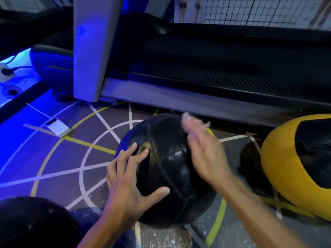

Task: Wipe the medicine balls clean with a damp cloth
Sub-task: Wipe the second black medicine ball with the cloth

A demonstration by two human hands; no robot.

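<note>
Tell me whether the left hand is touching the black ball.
Touching. In the head view the left hand lies spread on the black medicine ball, fingertips and thumb pressed against it.

We have a single view, from a camera worn on the person's head, so no second view shares any of the scene. We look forward and steeply down at the floor (pixel 59 158), from close above. Both forearms enter from the bottom edge, and the left hand (pixel 129 181) and right hand (pixel 204 151) sit near the middle of the frame on a black ball (pixel 168 169). The wide lens bends the floor lines. Ahead, across the upper half, we face the side of a treadmill (pixel 206 72). A yellow ball (pixel 279 167) is cut by the right edge.
</note>
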